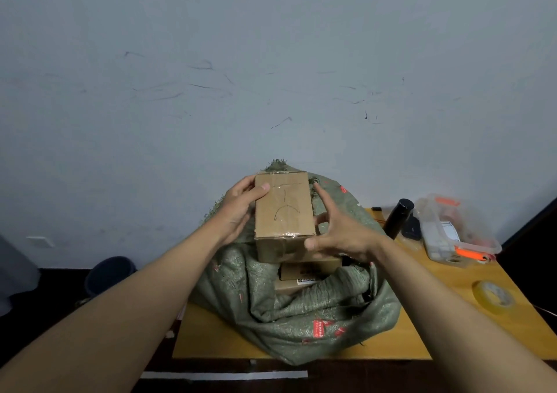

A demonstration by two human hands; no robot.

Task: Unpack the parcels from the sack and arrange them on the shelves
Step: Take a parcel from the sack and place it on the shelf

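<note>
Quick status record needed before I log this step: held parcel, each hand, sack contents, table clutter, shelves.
held parcel: taped cardboard box with pen marks on top, lifted above the sack mouth
left hand: grips the box's left side, thumb on top
right hand: at the box's right side, fingers spread; contact unclear
sack: green woven sack on the wooden table, at least two more parcels visible inside
table clutter: black bottle, clear plastic container, tape roll
shelves: not in view
</note>
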